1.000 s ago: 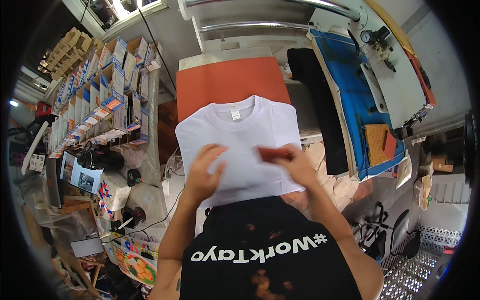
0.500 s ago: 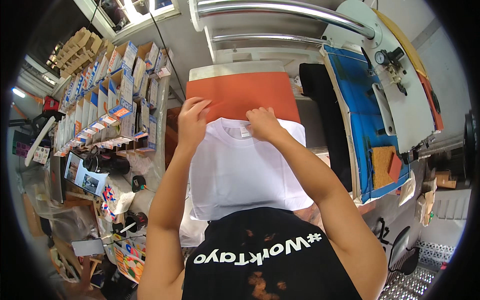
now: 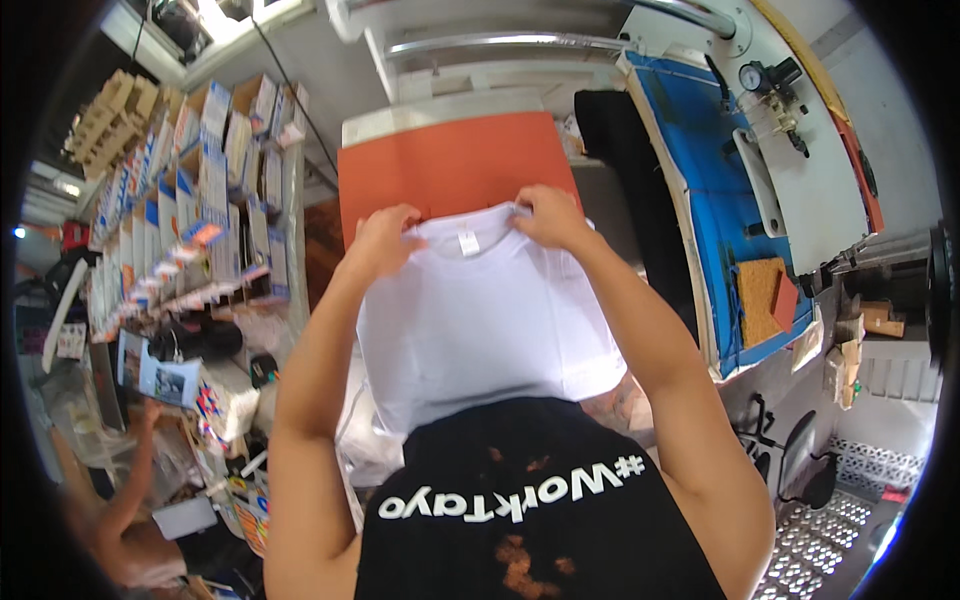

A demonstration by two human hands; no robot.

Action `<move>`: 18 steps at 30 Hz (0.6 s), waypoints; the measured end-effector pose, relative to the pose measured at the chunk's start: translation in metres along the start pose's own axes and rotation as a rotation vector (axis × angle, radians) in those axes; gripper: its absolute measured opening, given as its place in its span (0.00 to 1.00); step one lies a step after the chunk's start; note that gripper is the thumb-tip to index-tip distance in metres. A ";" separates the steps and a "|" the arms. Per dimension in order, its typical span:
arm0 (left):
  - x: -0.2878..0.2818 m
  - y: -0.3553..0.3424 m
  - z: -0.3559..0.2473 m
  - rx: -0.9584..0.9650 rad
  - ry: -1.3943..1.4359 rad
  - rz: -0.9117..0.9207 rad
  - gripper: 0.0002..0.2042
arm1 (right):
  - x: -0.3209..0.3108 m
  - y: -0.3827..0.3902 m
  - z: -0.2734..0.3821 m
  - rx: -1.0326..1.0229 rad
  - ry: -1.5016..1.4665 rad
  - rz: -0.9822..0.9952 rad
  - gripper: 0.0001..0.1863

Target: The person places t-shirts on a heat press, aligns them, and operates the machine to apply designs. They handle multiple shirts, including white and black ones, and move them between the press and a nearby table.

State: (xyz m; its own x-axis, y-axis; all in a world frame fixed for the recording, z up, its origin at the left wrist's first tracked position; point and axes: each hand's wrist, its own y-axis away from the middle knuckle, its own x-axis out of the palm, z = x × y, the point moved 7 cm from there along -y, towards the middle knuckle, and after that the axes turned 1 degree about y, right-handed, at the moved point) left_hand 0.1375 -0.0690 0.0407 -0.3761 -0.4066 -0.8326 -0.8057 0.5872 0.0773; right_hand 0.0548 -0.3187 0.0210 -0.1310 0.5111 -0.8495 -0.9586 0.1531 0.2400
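A white T-shirt (image 3: 475, 310) lies with its collar over a flat orange-red pad (image 3: 460, 160), and its lower part reaches my body. The collar is stretched sideways, and a small label (image 3: 468, 242) shows inside it. My left hand (image 3: 385, 242) is closed at the collar's left end, its fingers curled over the fabric and slightly blurred. At the collar's right end, my right hand (image 3: 550, 216) pinches the fabric between thumb and fingers.
Beyond the pad run metal bars (image 3: 510, 42). On the right stand a blue padded board (image 3: 705, 190) and a pressure gauge (image 3: 752, 76). Cardboard bins (image 3: 190, 190) fill the left side, above a screen (image 3: 158, 370). Another person's arm (image 3: 135, 480) shows at lower left.
My left hand has come down from the pad onto the collar. My right hand has moved outward along the collar, which is now stretched wider. Another person has appeared at lower left.
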 end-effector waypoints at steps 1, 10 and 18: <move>0.006 0.001 0.003 0.001 0.037 -0.019 0.11 | 0.001 0.003 0.000 0.024 0.037 -0.023 0.16; 0.011 -0.012 -0.010 -0.052 0.115 0.007 0.11 | 0.007 0.002 0.055 -0.101 0.151 -0.046 0.13; 0.019 -0.020 -0.016 0.096 0.312 -0.054 0.10 | 0.007 0.008 0.050 -0.365 -0.010 -0.303 0.07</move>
State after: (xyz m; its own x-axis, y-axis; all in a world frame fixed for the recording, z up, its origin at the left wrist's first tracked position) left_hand 0.1393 -0.0996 0.0324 -0.4680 -0.6248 -0.6249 -0.7872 0.6161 -0.0264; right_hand 0.0590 -0.2714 0.0402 0.1693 0.4973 -0.8509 -0.9797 -0.0094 -0.2004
